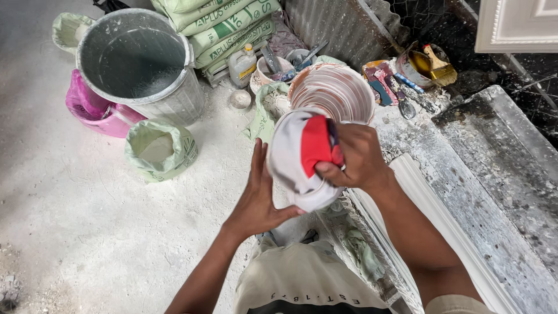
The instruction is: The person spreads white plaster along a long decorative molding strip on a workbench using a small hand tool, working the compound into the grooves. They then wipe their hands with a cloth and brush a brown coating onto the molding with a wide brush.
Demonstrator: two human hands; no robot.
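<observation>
1. We see a flexible bowl (pixel 308 157), white with a red patch and a dark stripe, held up between two bare hands above the dusty floor (pixel 70 221), near the middle of the scene.
2. The right hand (pixel 356 158) closes over the bowl's right side: its fingers curl tight across the red patch and its thumb presses along the lower edge, so this hand has a firm hold.
3. The left hand (pixel 258 197) lies flat and open against the bowl's left and lower side, fingers straight and pointing far, thumb tucked under the bottom; it supports the bowl and does not clasp it.
4. The bowl thus sits between the two hands, its bulk just left of the right hand's fingers and just right of the left palm.
5. Just beyond the bowl stands a round tub (pixel 334 92) with ringed pinkish streaks inside.
6. Far left stands a metal bin (pixel 139 64); a pink basin (pixel 93 110) lies beside it and an open green sack of white powder (pixel 160 150) sits nearer.
7. Stacked green sacks (pixel 226 29) lie at the far middle, with a small plastic jug (pixel 243 65) before them.
8. At the far right a wide brush (pixel 439 67) rests on a pot.
9. A white moulding (pixel 442 227) runs along the right, on a dusty slab (pixel 500 174).
</observation>
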